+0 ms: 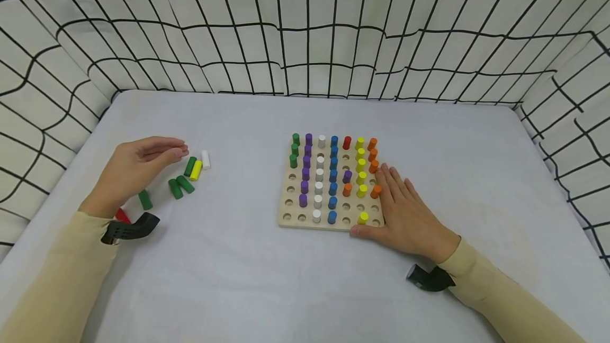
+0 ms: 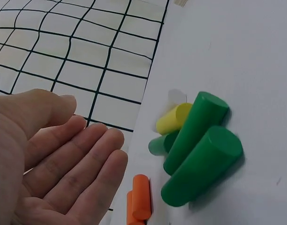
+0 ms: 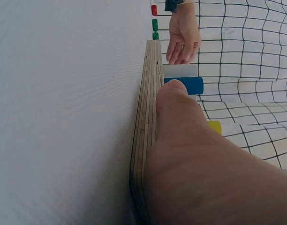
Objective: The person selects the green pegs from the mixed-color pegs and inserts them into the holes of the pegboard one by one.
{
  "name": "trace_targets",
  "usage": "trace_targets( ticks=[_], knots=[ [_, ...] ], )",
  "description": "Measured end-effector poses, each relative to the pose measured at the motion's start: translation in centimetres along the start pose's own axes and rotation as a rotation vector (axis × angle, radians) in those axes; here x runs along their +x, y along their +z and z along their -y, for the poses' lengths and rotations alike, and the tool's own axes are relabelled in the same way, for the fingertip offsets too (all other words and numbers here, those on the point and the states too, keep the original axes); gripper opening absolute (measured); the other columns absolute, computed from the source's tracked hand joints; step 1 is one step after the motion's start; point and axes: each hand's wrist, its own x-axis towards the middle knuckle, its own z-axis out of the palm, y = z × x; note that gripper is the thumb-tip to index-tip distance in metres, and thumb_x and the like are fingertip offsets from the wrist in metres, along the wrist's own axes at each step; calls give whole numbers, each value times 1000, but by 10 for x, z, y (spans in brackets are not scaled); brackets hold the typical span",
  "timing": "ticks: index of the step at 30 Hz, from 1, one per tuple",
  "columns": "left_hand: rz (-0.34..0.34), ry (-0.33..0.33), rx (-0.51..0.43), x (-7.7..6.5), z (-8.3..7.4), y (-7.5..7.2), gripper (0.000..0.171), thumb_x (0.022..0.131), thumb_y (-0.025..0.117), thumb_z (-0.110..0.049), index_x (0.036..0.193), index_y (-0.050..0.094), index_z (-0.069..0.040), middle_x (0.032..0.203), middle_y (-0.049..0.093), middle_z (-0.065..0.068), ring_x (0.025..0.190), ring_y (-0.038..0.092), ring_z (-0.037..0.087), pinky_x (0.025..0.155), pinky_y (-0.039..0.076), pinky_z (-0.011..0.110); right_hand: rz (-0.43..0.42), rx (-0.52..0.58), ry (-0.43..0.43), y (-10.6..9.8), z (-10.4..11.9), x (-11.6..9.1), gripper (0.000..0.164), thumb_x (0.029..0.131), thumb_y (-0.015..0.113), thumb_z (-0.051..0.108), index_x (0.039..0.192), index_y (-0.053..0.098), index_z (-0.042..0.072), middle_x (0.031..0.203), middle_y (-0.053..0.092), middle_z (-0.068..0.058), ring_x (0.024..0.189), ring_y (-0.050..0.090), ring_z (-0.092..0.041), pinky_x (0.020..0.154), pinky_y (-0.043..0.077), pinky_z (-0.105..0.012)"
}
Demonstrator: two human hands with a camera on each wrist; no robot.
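My left hand (image 1: pixel 138 168) hovers over the left of the table, fingers loosely bent, nothing between them. Just right of it lie loose pegs: a white peg (image 1: pixel 205 160), a yellow peg (image 1: pixel 196 170) and several green pegs (image 1: pixel 175 189). Orange pegs (image 2: pixel 141 197) show below its fingertips in the left wrist view, hidden in the head view. My right hand (image 1: pixel 410 218) rests along the right side of a wooden pegboard (image 1: pixel 292 217), fingers straight, thumb (image 3: pixel 174 93) against its front edge. Upright pegs in colour columns fill much of the board; several holes show bare, mostly front left and right.
Another green peg (image 1: pixel 145 199) and a red peg (image 1: pixel 122 216) lie by the left wrist. A white cloth (image 1: pixel 248 279) covers the table. Black wire grid (image 1: pixel 305 28) stands along the back and both sides.
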Motion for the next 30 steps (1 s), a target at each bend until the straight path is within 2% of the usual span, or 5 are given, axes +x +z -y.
trace_targets(
  ticks=[3,10,15,21,30],
  knots=[
    [13,-34,29,-3,5,-5,51,97,59,-63,137,64,-32,119,64,-35,102,53,-29,87,40,3,1,4,1,0,0,0,134,80,51,92,166,0,3,176,-3,-17,164,1,-41,131,10,-67],
    [51,-80,115,-9,18,-15,56,96,57,-67,140,62,-33,145,62,2,105,44,-22,87,41,19,1,2,-4,0,-1,0,134,80,51,92,166,0,3,176,-3,-18,164,1,-41,131,10,-67],
    [126,-67,148,-13,30,-21,56,95,62,-65,138,64,-28,119,67,-29,97,49,-29,79,42,6,8,-1,3,0,-1,0,133,81,50,92,166,-1,3,176,-4,-17,164,1,-41,131,10,-67],
    [163,-41,144,-20,46,-23,59,96,68,-54,142,61,-18,131,73,-2,94,52,-31,74,46,2,9,-5,0,-1,-1,0,134,81,50,92,165,-1,2,176,-3,-18,164,1,-41,131,11,-67],
    [164,-19,41,-33,63,-25,62,93,77,-43,144,56,-14,115,60,-41,102,57,-28,80,52,0,18,-4,10,-1,0,0,135,80,50,93,165,-1,2,176,-4,-18,164,1,-41,131,11,-67]
  ],
)
